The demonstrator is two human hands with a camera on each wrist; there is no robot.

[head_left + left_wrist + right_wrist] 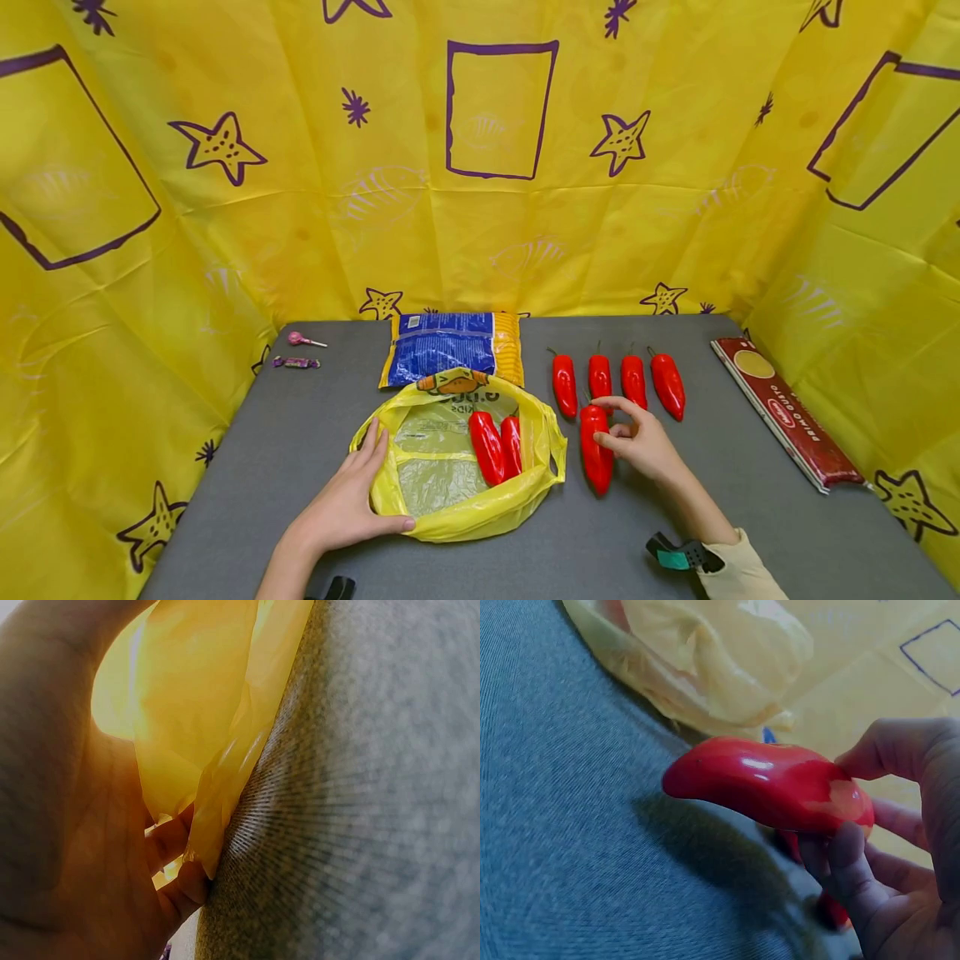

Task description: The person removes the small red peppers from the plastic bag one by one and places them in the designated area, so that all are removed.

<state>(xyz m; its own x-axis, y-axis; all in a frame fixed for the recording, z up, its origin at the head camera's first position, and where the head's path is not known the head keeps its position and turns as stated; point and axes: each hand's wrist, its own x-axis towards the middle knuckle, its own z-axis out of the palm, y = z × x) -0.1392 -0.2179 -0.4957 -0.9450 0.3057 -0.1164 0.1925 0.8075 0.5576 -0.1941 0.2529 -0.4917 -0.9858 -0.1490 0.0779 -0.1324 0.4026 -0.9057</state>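
A yellow plastic bag (480,521) lies with its mouth wide, two red chili peppers (488,448) inside on the right. My left hand (341,504) holds the bag's near left side, thumb along the front rim and fingers over the left edge. From the left wrist, bent fingers (187,889) show against the yellow plastic. Between thumb and fingers, my right hand (643,442) pinches another glossy red chili pepper (596,454) near its stem end, just right of the bag. In the right wrist view this pepper (757,784) hangs above the tabletop, its shadow below.
Several more red chili peppers (632,381) stand in a row behind my right hand. Behind the bag lies a blue-and-yellow packet (442,346). A long dark red packet (783,412) is along the right edge. A lollipop (297,338) and a purple wrapped candy (296,363) lie far left.
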